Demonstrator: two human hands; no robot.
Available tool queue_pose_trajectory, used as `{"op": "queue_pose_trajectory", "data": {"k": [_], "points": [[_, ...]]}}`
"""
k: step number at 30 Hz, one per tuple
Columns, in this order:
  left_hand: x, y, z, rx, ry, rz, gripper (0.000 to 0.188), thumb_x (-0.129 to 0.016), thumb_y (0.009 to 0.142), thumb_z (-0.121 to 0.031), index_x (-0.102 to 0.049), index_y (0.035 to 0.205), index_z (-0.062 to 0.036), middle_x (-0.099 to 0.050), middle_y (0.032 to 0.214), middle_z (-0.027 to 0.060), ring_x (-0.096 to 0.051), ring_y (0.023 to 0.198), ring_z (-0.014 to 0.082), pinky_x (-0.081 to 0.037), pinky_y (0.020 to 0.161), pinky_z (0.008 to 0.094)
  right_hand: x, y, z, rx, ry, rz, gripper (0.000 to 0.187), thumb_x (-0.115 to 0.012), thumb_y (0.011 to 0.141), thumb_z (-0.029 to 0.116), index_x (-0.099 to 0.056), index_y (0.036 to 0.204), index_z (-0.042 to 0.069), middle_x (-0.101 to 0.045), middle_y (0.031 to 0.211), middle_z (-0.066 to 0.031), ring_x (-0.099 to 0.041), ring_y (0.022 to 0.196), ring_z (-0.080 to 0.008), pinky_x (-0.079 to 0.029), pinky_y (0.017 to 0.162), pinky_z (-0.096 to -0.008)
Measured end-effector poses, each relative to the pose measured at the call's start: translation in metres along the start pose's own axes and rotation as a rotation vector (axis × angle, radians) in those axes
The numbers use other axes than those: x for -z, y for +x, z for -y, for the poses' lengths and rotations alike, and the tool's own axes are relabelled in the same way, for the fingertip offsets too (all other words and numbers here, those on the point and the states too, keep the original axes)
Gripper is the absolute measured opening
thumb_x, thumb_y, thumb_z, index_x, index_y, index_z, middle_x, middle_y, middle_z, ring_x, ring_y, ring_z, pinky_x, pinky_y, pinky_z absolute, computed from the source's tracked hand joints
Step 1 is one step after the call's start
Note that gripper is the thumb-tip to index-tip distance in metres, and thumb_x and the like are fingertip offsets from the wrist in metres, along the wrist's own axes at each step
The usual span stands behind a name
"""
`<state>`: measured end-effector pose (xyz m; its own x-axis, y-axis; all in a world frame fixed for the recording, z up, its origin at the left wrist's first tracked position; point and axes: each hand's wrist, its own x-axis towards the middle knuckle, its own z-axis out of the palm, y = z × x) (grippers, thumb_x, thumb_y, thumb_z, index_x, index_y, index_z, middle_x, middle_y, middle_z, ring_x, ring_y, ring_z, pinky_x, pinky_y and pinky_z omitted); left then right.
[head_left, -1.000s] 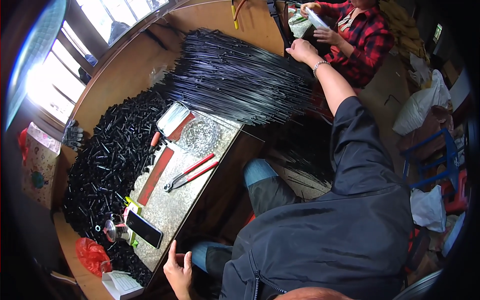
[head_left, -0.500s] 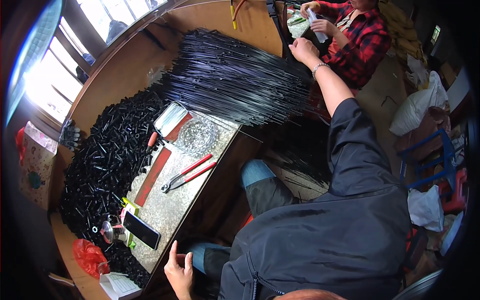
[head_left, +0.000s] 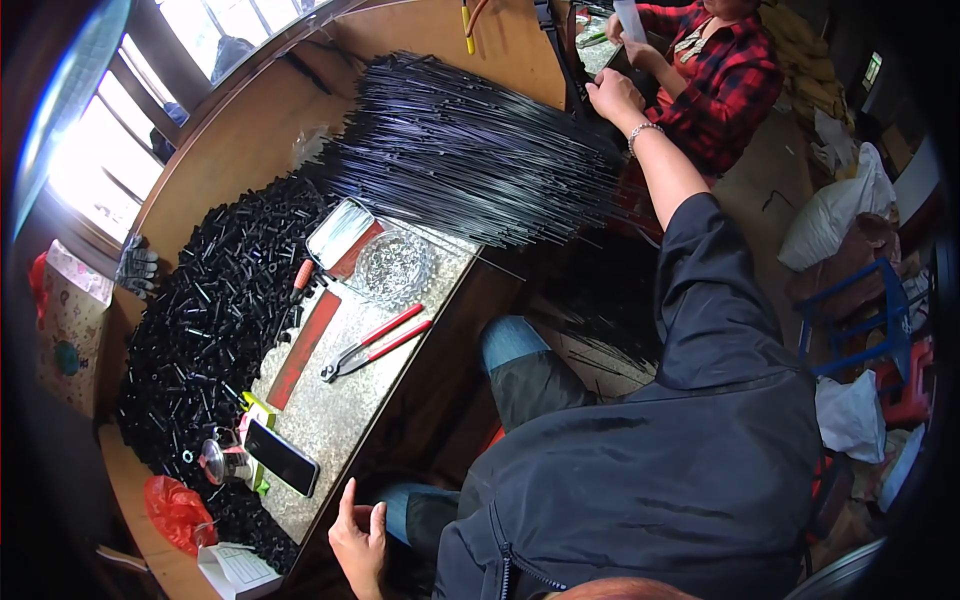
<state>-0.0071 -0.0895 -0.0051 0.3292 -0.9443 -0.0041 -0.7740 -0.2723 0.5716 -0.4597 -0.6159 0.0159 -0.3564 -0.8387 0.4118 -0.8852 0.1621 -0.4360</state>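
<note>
black rods: from my seat at the far end of the head camera, i see them in a thick, loose layer on the far part of the table, spread at slightly different angles.
long axis of the rods: it slants gently down to the right across my view, and the right-hand ends seem to reach past the table's near edge.
right hand: this is the nearer one to the rods; it is stretched out just beyond their upper right corner, so from it the rods lie to the left and below. i cannot tell if it touches them.
right fingers: bent inward and close together; whatever they may have hold of is hidden from me.
left hand: well apart from the rods, low by the near edge of the table; finger and thumb stand apart, and i see nothing between them.
phone: the nearest loose thing to the left hand, lying face up near the table's edge.
pliers: red handles pointing toward the rods, between the phone and the glass dish, nearer to the dish.
short black pieces: heaped along the table's window side, meeting the rods at the top.
co-worker: in a checked shirt past the right hand, with something pale and thin in hand.
</note>
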Motion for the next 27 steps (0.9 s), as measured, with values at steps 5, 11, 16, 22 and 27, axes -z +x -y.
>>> {"op": "queue_pose_trajectory", "data": {"k": [5, 11, 16, 22, 27], "points": [[-0.001, 0.001, 0.003, -0.012, 0.000, -0.002, 0.049, -0.068, 0.079, -0.010, -0.052, 0.125, -0.0054, -0.062, 0.066, 0.0115, -0.057, 0.056, 0.0177, -0.045, 0.056, 0.0291, 0.005, -0.003, 0.001, -0.026, 0.022, 0.046, 0.029, -0.061, 0.081, 0.039, -0.060, 0.096, 0.015, -0.064, 0.102, -0.0105, -0.061, 0.096, -0.0321, -0.049, 0.079, -0.0429], [-0.002, 0.003, -0.003, -0.013, 0.002, 0.009, 0.048, -0.068, 0.079, -0.011, -0.052, 0.124, -0.0045, -0.062, 0.065, 0.0119, -0.057, 0.055, 0.0185, -0.046, 0.056, 0.0293, 0.002, 0.006, -0.004, -0.063, -0.018, -0.056, 0.041, -0.063, 0.080, 0.035, -0.054, 0.113, 0.012, -0.060, 0.112, -0.0138, -0.059, 0.104, -0.0322, -0.048, 0.085, -0.0436], [-0.002, 0.004, -0.004, 0.008, 0.004, 0.019, 0.048, -0.068, 0.079, -0.012, -0.052, 0.124, -0.0038, -0.062, 0.065, 0.0120, -0.057, 0.056, 0.0186, -0.046, 0.057, 0.0293, -0.003, 0.025, -0.023, -0.070, 0.018, -0.152, 0.046, -0.063, 0.079, 0.034, -0.049, 0.117, 0.011, -0.058, 0.113, -0.0150, -0.058, 0.105, -0.0322, -0.048, 0.086, -0.0445], [-0.004, 0.006, -0.004, 0.020, -0.002, 0.013, 0.048, -0.069, 0.079, -0.012, -0.052, 0.124, -0.0039, -0.062, 0.066, 0.0116, -0.057, 0.056, 0.0184, -0.046, 0.057, 0.0294, -0.001, 0.037, -0.037, -0.174, 0.276, -0.164, 0.075, -0.069, 0.075, 0.035, -0.034, 0.130, -0.002, -0.055, 0.118, -0.0220, -0.051, 0.114, -0.0339, -0.040, 0.096, -0.0430], [-0.006, 0.008, -0.008, 0.038, 0.012, 0.016, 0.048, -0.069, 0.079, -0.012, -0.052, 0.124, -0.0040, -0.062, 0.066, 0.0113, -0.057, 0.055, 0.0179, -0.045, 0.056, 0.0290, -0.007, 0.050, -0.042, -0.277, 0.494, -0.116, 0.097, -0.074, 0.072, 0.028, -0.011, 0.137, -0.006, -0.060, 0.097, -0.0206, -0.065, 0.074, -0.0255, -0.053, 0.055, -0.0348]]}}
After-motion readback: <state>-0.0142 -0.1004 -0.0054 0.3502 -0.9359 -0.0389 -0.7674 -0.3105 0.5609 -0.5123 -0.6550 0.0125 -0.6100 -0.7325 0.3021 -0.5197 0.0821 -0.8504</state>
